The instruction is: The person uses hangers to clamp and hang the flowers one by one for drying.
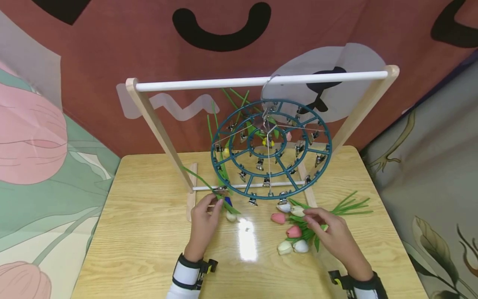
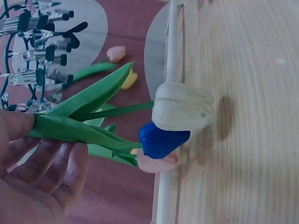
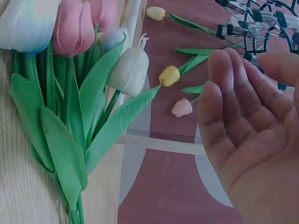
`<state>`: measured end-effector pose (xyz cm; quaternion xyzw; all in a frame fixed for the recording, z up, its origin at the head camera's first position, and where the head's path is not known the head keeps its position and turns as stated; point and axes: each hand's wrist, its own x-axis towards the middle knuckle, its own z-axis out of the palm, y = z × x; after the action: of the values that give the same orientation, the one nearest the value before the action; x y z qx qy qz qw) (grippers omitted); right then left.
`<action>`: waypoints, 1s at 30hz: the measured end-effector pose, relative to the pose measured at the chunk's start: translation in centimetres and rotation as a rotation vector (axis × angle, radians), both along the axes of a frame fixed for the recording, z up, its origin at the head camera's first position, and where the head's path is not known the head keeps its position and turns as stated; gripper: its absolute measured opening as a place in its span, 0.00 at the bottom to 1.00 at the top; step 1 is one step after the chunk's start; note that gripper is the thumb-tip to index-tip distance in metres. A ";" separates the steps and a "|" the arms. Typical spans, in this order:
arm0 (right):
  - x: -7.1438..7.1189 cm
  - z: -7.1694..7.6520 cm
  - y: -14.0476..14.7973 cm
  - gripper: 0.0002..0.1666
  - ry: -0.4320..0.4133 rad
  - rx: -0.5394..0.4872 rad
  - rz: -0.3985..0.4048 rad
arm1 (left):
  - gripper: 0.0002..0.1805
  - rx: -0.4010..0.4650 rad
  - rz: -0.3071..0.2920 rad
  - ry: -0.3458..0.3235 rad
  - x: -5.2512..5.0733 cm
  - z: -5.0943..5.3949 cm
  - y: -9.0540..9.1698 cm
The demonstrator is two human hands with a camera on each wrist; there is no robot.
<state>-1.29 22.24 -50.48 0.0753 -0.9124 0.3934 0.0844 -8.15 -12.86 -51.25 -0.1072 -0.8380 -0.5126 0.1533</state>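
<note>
My left hand (image 1: 204,224) (image 2: 44,175) pinches the green stem and leaf of a white tulip (image 1: 231,216) (image 2: 183,106) at the ring's front left edge, with its other fingers loosely bent. The bloom hangs low, beside a blue tulip (image 1: 228,201) (image 2: 162,140) and a pink one behind it. A round teal clip rack (image 1: 248,189) hangs above from a white rod. My right hand (image 1: 334,236) (image 3: 254,126) holds nothing; its fingers are relaxed and slightly bent above the right side of a tulip bunch (image 1: 293,231) (image 3: 72,32).
A wooden frame with a white top rod (image 1: 209,84) stands across the table (image 1: 142,232). More tulips, among them a yellow one (image 3: 169,76) and a pale pink one (image 3: 182,107), hang from the rack's back and left. Printed cloth (image 1: 101,83) covers the wall behind.
</note>
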 end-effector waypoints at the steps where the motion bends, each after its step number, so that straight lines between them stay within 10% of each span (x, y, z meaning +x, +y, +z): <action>1: 0.0 0.0 0.0 0.10 -0.006 0.000 -0.002 | 0.09 -0.002 0.009 -0.005 -0.1 0.0 -0.1; 18: 0.3 0.2 1.4 0.11 -0.061 0.061 -0.056 | 0.08 0.038 0.075 0.023 -1.5 0.7 -1.0; 30: 0.4 -0.7 6.1 0.14 0.186 0.382 -0.141 | 0.11 0.123 0.054 0.044 -1.8 1.0 -0.7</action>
<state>-0.93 28.30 -51.20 0.0616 -0.9616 0.1981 0.1797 -9.93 -13.54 -50.29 -0.0859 -0.8039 -0.5564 0.1917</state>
